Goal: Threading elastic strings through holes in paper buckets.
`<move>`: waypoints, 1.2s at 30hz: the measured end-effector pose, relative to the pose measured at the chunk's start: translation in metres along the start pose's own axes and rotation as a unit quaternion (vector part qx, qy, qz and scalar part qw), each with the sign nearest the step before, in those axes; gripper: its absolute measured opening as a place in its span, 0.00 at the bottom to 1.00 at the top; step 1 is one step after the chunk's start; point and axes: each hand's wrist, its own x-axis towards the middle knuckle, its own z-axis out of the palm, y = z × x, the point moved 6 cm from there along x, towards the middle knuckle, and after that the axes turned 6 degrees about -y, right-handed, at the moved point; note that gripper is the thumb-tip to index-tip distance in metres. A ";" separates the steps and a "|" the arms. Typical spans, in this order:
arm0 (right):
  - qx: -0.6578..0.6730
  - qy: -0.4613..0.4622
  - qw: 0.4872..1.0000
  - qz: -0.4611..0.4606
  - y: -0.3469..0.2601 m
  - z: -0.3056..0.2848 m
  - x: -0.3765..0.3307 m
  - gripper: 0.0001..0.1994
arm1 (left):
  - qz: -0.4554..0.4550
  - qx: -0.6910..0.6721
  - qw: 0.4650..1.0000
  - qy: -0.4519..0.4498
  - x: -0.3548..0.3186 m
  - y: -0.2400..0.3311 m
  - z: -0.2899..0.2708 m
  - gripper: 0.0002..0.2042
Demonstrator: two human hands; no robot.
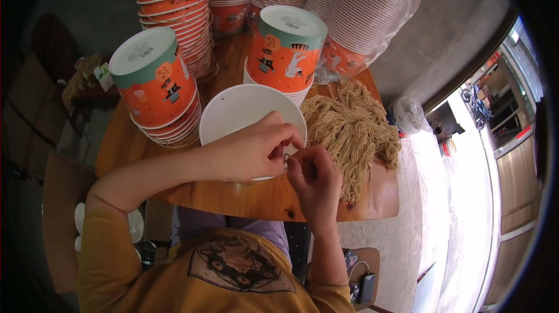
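Note:
A white-lined paper bucket (pixel 228 122) stands mouth up in front of me, with a small hole near its far left rim. Across its near right side reaches my left hand (pixel 259 147), its fingers curled in a pinch at the rim. My right hand (pixel 317 176) meets it there from the right, thumb and forefinger pressed together. Between the fingertips shows a small loop of thin cord (pixel 287 156). Where the cord runs from there is hidden by my fingers. Just right of the bucket lies a loose heap of tan cords (pixel 349 129).
Upside-down stacks of orange and green printed buckets stand left (pixel 154 89) and behind (pixel 285 51). A taller orange stack (pixel 174 22) with cord handles is at the back left. Plastic-wrapped bucket stacks (pixel 367 10) fill the back. The wooden table (pixel 372 199) has a rounded front edge.

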 end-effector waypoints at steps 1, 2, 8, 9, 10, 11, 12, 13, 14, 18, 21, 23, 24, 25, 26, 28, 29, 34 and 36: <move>-0.024 0.011 0.999 -0.023 -0.003 0.000 -0.001 0.06 | -0.008 0.008 1.000 -0.001 0.000 0.000 0.000 0.13; -0.024 0.010 0.999 -0.023 -0.002 0.002 -0.002 0.06 | -0.016 0.017 1.000 -0.003 -0.001 0.000 0.001 0.10; -0.057 0.081 0.989 -0.113 -0.005 0.005 -0.007 0.06 | 0.025 0.119 0.990 0.065 -0.006 0.010 0.000 0.07; -0.078 0.077 0.987 -0.121 -0.005 0.005 -0.007 0.08 | 0.024 0.119 0.990 0.065 -0.007 0.010 0.001 0.07; -0.100 0.073 0.984 -0.129 -0.006 0.006 -0.008 0.11 | 0.022 0.139 0.988 0.068 -0.008 0.011 0.001 0.07; -0.100 0.074 0.984 -0.129 -0.006 0.006 -0.008 0.11 | 0.020 0.159 0.985 0.071 -0.009 0.013 0.001 0.06; -0.115 0.079 0.980 -0.138 -0.007 0.006 -0.009 0.11 | 0.020 0.159 0.985 0.071 -0.009 0.014 0.001 0.06; -0.129 0.084 0.977 -0.148 -0.008 0.006 -0.010 0.11 | 0.004 0.132 0.989 0.071 -0.010 0.012 0.001 0.06; -0.129 0.084 0.977 -0.148 -0.009 0.007 -0.010 0.11 | -0.011 0.106 0.992 0.072 -0.010 0.011 0.001 0.05; -0.140 0.095 0.971 -0.168 -0.011 0.006 -0.013 0.11 | -0.006 0.051 0.995 0.086 -0.011 0.005 0.001 0.05; -0.135 0.103 0.970 -0.174 -0.012 0.006 -0.014 0.11 | -0.007 0.022 0.996 0.083 -0.009 0.003 0.001 0.06; -0.131 0.108 0.970 -0.175 -0.012 0.006 -0.016 0.11 | -0.017 -0.002 0.997 0.081 -0.009 0.004 0.002 0.05; -0.124 0.107 0.972 -0.166 -0.010 0.006 -0.017 0.11 | -0.017 -0.002 0.997 0.081 -0.008 0.005 0.002 0.05; -0.117 0.106 0.975 -0.157 -0.009 0.006 -0.018 0.10 | -0.016 -0.025 0.997 0.078 -0.008 0.006 0.002 0.06; -0.117 0.106 0.975 -0.156 -0.009 0.006 -0.019 0.10 | -0.015 -0.048 0.996 0.075 -0.007 0.006 0.002 0.07; -0.040 0.108 0.987 -0.111 -0.002 0.004 -0.020 0.08 | 0.001 -0.075 0.995 0.072 -0.006 0.007 0.004 0.08; -0.040 0.109 0.987 -0.110 0.002 0.005 -0.022 0.08 | 0.018 -0.102 0.992 0.071 -0.005 0.009 0.005 0.10; 0.321 0.051 0.940 0.103 0.032 0.014 -0.021 0.04 | 0.006 -0.136 0.990 0.025 -0.002 0.000 0.006 0.15; 0.357 0.033 0.924 0.134 0.036 0.013 -0.022 0.04 | 0.003 -0.141 0.990 0.014 0.000 -0.001 0.007 0.16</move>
